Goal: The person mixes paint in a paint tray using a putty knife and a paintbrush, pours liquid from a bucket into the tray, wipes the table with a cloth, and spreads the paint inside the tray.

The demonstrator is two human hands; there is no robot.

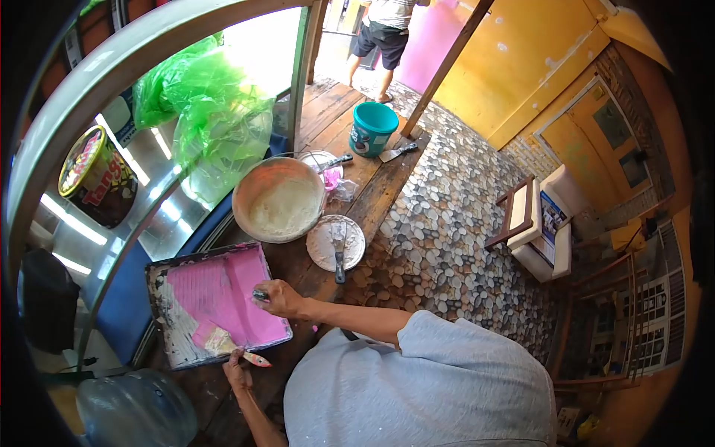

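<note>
A paint tray [155,298] with pink paint lies tilted on the wooden bench. My left hand [237,370] is at its lower edge, fingers closed round a paintbrush [219,342] whose bristles rest over the tray and whose handle tip points right. Over the tray's right side, my right hand [281,299] is closed on a dark handle [261,295]; the rest of that tool cannot be made out. Beyond the tray sits a large bowl [279,200] of pale material. Beside it, a white plate [320,255] carries a putty knife [339,261].
A teal bucket [374,130] and a scraper [398,152] sit farther along the bench [380,195]. Green plastic [212,104] hangs by a glass case. A large clear bottle [135,410] is lower left. Another person [383,37] stands at the top; a chair [532,223] is right.
</note>
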